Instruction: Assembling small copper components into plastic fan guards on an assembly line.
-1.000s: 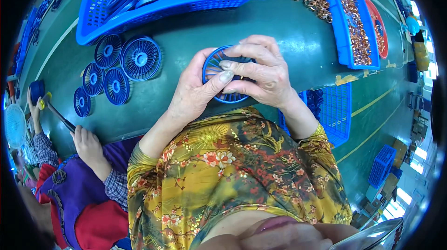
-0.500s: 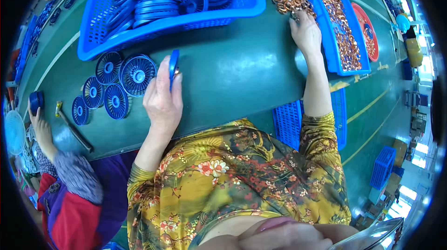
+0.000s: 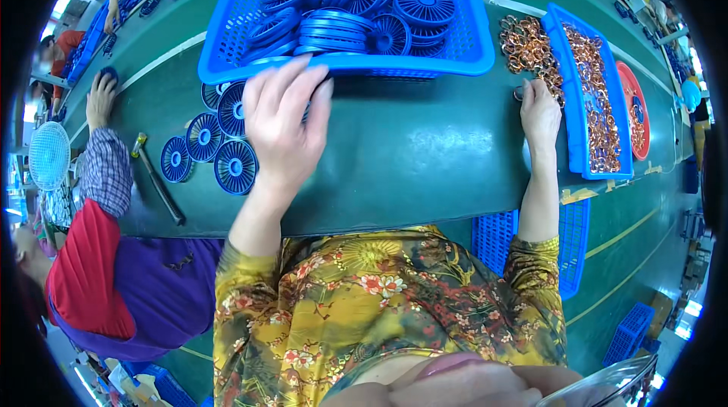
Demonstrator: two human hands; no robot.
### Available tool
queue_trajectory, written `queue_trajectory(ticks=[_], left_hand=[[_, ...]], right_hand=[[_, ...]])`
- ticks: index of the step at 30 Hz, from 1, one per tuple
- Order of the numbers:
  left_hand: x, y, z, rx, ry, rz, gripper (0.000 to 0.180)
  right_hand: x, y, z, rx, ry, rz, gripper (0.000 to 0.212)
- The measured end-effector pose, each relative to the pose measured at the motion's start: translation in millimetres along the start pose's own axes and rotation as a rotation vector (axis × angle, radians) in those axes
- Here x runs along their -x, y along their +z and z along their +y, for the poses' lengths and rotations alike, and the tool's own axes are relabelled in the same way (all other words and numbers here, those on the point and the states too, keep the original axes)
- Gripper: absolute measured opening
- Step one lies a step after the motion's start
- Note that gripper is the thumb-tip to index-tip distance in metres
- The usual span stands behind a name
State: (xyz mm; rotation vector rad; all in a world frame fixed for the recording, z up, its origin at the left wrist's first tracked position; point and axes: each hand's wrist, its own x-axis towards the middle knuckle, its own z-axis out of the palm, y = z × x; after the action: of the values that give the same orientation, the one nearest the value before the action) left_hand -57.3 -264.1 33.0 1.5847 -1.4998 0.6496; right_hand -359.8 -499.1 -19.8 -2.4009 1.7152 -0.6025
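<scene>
My left hand (image 3: 288, 123) is raised just in front of the basket's near wall, its fingers stretched and the thumb apart, slightly blurred. A sliver of blue shows between thumb and fingers; the hand covers part of the spoked blue discs there. Several such discs lie flat to its left, among them one disc (image 3: 235, 167) closest to my wrist. My right hand (image 3: 541, 115) is at the near edge of a loose pile of copper-coloured rings (image 3: 527, 42), its fingertips pinched together on a small dark-looking ring (image 3: 519, 94).
A blue basket (image 3: 341, 67) full of spoked discs stands at the back. On the right are a blue tray (image 3: 580, 134) of rings and a red bowl (image 3: 643, 138). A hammer (image 3: 159, 180) lies at left, beside a co-worker's arm (image 3: 106, 157). Below the table's edge stands a blue crate (image 3: 574, 248).
The view has shifted, moving the scene rightward. My left hand, which held a blue disc on edge, has risen toward the basket with its fingers spread. My right hand stays by the rings.
</scene>
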Motion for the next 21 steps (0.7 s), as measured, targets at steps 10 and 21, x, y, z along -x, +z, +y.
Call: queue_trajectory(ticks=[10,21], left_hand=[[-97,102,-47,-0.377,-0.244,-0.894,0.027],[-22,19,38,0.539,-0.175,0.152,0.031]], right_hand=[[14,-7,-12,0.115,-0.109,0.012,0.022],[57,-18,-39,-0.558,-0.397,0.32,0.013]])
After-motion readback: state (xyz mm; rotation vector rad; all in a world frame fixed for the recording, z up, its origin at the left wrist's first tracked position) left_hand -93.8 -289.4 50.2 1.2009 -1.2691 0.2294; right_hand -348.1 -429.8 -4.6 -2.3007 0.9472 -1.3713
